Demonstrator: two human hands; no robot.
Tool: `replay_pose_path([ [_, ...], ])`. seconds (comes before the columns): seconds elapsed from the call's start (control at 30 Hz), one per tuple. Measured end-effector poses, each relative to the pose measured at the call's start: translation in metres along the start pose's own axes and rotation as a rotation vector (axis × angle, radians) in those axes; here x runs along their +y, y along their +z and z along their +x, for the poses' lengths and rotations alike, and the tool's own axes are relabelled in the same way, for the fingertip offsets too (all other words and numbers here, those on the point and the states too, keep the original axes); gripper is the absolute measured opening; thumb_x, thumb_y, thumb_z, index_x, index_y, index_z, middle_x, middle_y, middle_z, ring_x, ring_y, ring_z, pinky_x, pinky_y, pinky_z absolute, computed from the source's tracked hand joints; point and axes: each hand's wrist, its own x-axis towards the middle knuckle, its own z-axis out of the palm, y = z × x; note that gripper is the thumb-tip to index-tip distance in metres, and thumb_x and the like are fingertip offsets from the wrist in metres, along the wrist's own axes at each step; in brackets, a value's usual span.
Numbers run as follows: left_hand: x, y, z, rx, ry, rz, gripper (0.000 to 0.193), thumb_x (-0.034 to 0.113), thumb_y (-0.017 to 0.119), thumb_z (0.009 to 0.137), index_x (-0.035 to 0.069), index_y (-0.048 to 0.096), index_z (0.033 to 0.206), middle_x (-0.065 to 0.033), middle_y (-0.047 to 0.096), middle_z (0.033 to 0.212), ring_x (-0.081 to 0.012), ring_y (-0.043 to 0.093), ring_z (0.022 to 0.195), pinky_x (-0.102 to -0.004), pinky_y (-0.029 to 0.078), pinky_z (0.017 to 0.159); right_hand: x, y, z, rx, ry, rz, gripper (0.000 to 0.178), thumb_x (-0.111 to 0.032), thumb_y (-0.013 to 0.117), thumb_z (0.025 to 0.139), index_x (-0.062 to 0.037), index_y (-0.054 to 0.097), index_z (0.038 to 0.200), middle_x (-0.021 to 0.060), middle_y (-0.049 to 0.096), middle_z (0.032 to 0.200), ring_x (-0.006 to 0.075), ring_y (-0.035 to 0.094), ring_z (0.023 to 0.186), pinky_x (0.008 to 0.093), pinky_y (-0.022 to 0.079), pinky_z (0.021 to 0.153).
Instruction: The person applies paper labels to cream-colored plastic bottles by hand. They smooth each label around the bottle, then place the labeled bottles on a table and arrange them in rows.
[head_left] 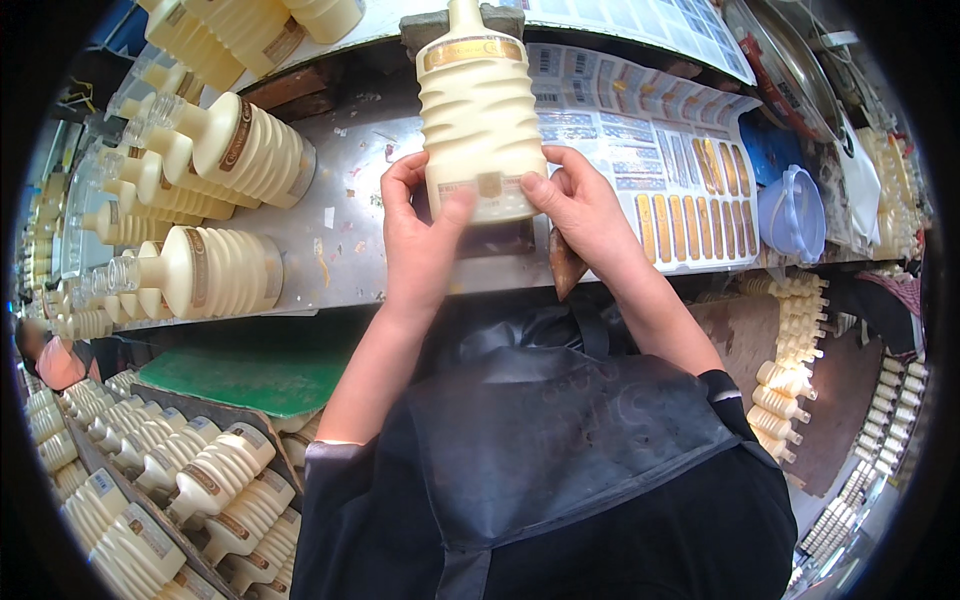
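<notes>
A cream bottle with wavy ribs lies with its neck away from me. A gold label crosses its shoulder, and a clear label with a small gold patch sits near its base. My left hand grips the base from the left, its thumb blurred over the lower label. From the right, my right hand closes on the same end, thumb on the label's edge. A grey block shows behind the bottle's neck. Below my right hand, a brown pointed piece juts past the table edge.
Label sheets with gold strips cover the metal table on the right, beside a blue plastic container. Cream bottles lie at the left. Below are a green board and more bottles. Another person is at far left.
</notes>
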Motion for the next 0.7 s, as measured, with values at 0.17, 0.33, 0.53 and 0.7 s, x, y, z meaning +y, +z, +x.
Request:
replay_pose_path([
  [0.17,0.0,-0.002,0.002,0.002,0.002,0.035,0.062,0.023,0.076,0.09,0.001,0.042,0.137,-0.0132,0.051,0.13,-0.0205,0.049,0.122,-0.037,0.04,0.109,0.005,0.004,-0.002,0.023,-0.03,0.043,0.058,-0.03,0.07,0.099,0.0073,0.049,0.138,0.0022,0.063,0.086,0.0068,0.056,0.079,0.0222,0.046,0.072],
  [0.33,0.002,-0.002,0.001,0.009,-0.012,0.072,0.068,0.022,0.078,0.086,0.0,0.04,0.138,-0.0141,0.05,0.132,-0.0219,0.049,0.123,-0.0377,0.04,0.109,-0.006,-0.006,-0.001,0.015,0.009,0.109,0.043,-0.031,0.064,0.101,0.0018,0.061,0.128,-0.002,0.061,0.091,0.0056,0.052,0.082,0.0219,0.043,0.078],
  [0.53,0.002,0.002,-0.002,-0.005,0.029,0.201,0.082,0.019,0.081,0.075,-0.001,0.036,0.141,-0.0187,0.05,0.135,-0.0265,0.051,0.126,-0.0397,0.042,0.109,-0.043,-0.024,-0.002,-0.013,-0.103,0.22,0.022,-0.013,0.069,0.094,-0.0029,0.067,0.114,0.0013,0.068,0.108,0.0103,0.064,0.1,0.027,0.052,0.089],
  [0.7,0.002,-0.001,-0.003,-0.051,0.014,0.221,0.083,0.02,0.08,0.081,0.002,0.031,0.146,-0.0171,0.046,0.139,-0.0255,0.047,0.13,-0.0403,0.038,0.113,-0.06,-0.004,-0.015,0.109,-0.664,-0.59,0.029,-0.003,0.075,0.087,-0.0013,0.068,0.115,0.0142,0.073,0.1,0.0231,0.073,0.089,0.0319,0.059,0.078],
])
